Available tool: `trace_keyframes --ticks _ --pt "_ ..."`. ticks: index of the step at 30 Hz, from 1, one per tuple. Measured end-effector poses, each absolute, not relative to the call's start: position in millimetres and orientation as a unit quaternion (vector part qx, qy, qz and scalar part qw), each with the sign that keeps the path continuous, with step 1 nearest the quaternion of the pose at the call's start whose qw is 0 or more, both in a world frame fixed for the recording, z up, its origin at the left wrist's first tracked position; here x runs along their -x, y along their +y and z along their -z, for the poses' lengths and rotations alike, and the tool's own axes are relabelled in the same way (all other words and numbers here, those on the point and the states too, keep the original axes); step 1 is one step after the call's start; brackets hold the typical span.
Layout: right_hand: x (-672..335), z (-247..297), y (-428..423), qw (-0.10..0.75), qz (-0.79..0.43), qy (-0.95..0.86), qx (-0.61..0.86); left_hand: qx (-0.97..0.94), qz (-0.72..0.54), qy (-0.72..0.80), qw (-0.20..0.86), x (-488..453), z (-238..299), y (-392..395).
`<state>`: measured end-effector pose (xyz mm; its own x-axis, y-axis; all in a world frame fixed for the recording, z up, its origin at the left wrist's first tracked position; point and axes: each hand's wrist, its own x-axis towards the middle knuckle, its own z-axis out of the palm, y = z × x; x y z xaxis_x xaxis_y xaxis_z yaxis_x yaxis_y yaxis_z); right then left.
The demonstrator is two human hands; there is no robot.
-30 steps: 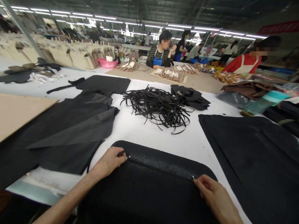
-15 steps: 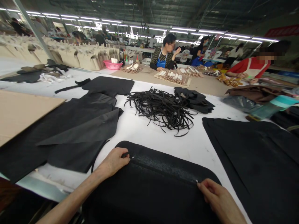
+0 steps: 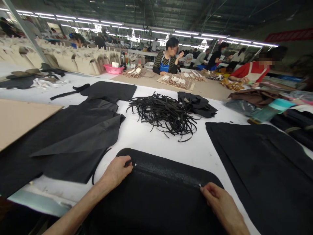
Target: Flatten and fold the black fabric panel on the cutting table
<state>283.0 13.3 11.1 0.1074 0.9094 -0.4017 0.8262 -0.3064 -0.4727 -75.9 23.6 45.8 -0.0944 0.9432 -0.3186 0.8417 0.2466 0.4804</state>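
Observation:
A black panel point(image 3: 156, 202) with rounded corners lies in front of me, a greyish, glossy band point(image 3: 166, 173) running across its upper part. My left hand point(image 3: 119, 171) is closed at the band's left end, a narrow black strip point(image 3: 132, 161) pinched between thumb and fingers. At the band's other end my right hand point(image 3: 217, 197) pinches too, its fingertips low on the panel beside a small white mark. Between the hands a thin dark line follows the band's lower edge, seemingly the same strip, though black on black makes it hard to separate.
A tangled heap of black strips point(image 3: 166, 114) lies beyond the panel. Black sheets point(image 3: 73, 133) are at left beside a tan board point(image 3: 22, 120); more black panels point(image 3: 256, 163) lie at right, near a teal-lidded bottle point(image 3: 271, 109). Two people sit across the table.
My view has shifted slightly, so the table's things sit a little further left. Both hands keep their pinch at the band's two ends.

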Motion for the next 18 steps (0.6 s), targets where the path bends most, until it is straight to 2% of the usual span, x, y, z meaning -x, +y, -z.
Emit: trace_keyframes --ticks 5,12,18 --pt "-271.3 -21.7 7.9 0.097 -0.272 -0.587 0.756 -0.617 -0.059 0.741 0.259 72.1 -49.4 16.3" --pt "-258.0 -37.2 -3.4 0.017 -0.133 -0.606 0.784 -0.633 0.012 0.754 0.175 74.7 -42.8 6.8" --pt "-250.6 -30.6 -19.2 0.131 -0.023 -0.7 0.702 -0.687 -0.167 0.692 0.144 80.9 -33.8 -8.2"
